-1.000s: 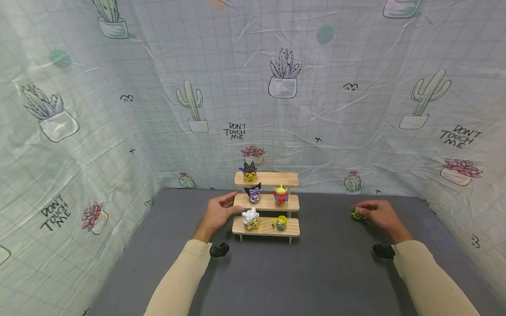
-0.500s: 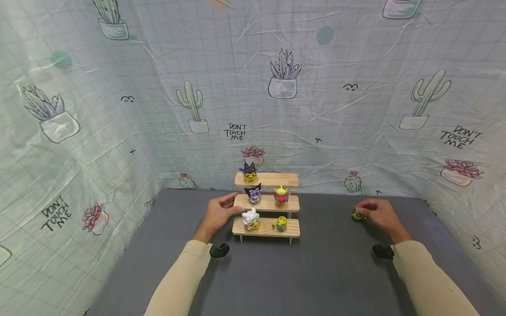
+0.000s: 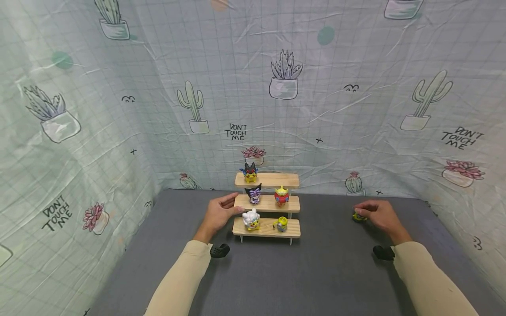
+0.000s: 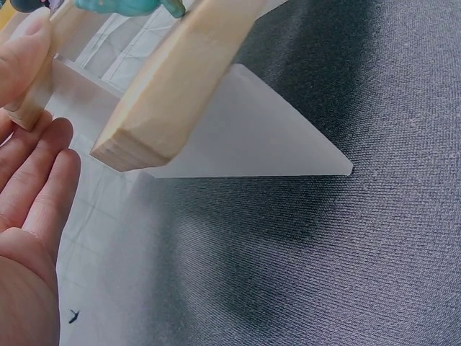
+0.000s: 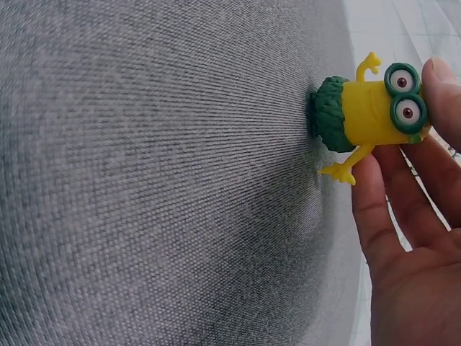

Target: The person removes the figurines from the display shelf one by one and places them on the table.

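A three-tier wooden display shelf (image 3: 267,204) stands on the grey table. My left hand (image 3: 216,215) holds the left end of its middle board, thumb above and fingers below, as the left wrist view shows. Off to the right, my right hand (image 3: 382,217) pinches a yellow minion figurine (image 5: 371,112) with green goggles and a green skirt. The minion stands upright with its base at the tabletop; in the head view the fingers mostly hide it.
On the shelf are a black-eared yellow figure (image 3: 251,174), a purple-and-black figure (image 3: 254,195), a red-caped alien (image 3: 282,197), a white-hatted yellow figure (image 3: 251,220) and another minion (image 3: 282,224). A cactus-print cloth (image 3: 324,105) hangs behind the table.
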Available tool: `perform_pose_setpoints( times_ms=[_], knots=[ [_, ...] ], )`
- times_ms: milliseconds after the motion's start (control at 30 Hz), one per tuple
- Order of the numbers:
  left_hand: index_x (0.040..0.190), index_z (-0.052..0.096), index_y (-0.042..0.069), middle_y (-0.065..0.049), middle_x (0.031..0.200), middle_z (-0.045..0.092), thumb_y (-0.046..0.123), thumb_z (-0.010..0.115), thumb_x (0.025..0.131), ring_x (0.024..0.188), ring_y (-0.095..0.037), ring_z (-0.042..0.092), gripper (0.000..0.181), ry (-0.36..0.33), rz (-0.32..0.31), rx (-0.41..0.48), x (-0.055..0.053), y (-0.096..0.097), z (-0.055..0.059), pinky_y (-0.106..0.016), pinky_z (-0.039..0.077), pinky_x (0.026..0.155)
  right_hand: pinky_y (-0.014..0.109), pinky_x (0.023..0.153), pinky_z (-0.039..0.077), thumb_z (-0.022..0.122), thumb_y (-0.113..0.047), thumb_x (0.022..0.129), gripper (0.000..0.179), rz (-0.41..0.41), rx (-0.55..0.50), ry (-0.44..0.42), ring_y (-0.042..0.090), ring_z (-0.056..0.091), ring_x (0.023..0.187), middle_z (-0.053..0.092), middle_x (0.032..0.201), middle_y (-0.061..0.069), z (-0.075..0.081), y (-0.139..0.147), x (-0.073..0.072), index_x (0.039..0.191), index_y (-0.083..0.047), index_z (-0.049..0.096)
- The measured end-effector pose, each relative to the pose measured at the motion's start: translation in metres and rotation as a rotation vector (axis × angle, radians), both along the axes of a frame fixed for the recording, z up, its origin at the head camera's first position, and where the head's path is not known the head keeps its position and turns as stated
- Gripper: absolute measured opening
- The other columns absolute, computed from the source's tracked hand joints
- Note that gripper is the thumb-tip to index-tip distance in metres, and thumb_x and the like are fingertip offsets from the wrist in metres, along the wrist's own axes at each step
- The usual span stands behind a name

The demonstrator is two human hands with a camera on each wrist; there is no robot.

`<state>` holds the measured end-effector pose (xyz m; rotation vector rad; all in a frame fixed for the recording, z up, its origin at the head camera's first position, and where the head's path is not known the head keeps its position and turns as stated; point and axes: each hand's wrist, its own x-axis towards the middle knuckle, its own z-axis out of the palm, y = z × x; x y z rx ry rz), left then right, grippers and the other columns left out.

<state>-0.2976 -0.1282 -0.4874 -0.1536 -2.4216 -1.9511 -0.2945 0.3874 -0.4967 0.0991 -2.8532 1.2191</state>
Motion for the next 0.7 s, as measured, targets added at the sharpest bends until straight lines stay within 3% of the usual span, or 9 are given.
perform_pose_setpoints(
  times_ms=[300,467,700],
  knots=[
    [0.144,0.062,0.002,-0.020,0.147,0.062,0.008,0.084,0.088,0.138,-0.036,0.060,0.060,0.008,0.001,-0.001,0.0008,0.0007,0.0008,-0.042,0.057,0.108,0.026,0.060,0.054,0.077,-0.022,0.097,0.022,-0.038,-0.014,0.064,0.008,0.063,0.075,0.074,0.087,0.001,-0.0024,0.0006,-0.0017,0.097,0.000,0.076],
    [0.143,0.064,0.005,-0.019,0.147,0.062,0.010,0.085,0.087,0.138,-0.035,0.060,0.060,0.004,0.006,-0.007,0.0024,0.0012,0.0025,-0.042,0.057,0.108,0.027,0.061,0.054,0.076,-0.025,0.097,0.023,-0.040,0.007,0.066,0.007,0.064,0.076,0.076,0.089,0.003,-0.0017,0.0015,-0.0015,0.096,-0.002,0.077],
    [0.142,0.064,0.004,-0.019,0.146,0.063,0.009,0.086,0.086,0.136,-0.035,0.061,0.060,0.004,0.017,-0.012,0.0036,0.0019,0.0032,-0.039,0.059,0.106,0.028,0.064,0.056,0.077,-0.022,0.096,0.021,-0.040,0.005,0.026,0.014,0.068,0.080,0.078,0.095,0.010,0.0031,-0.0009,0.0004,0.101,-0.001,0.078]
  ],
)
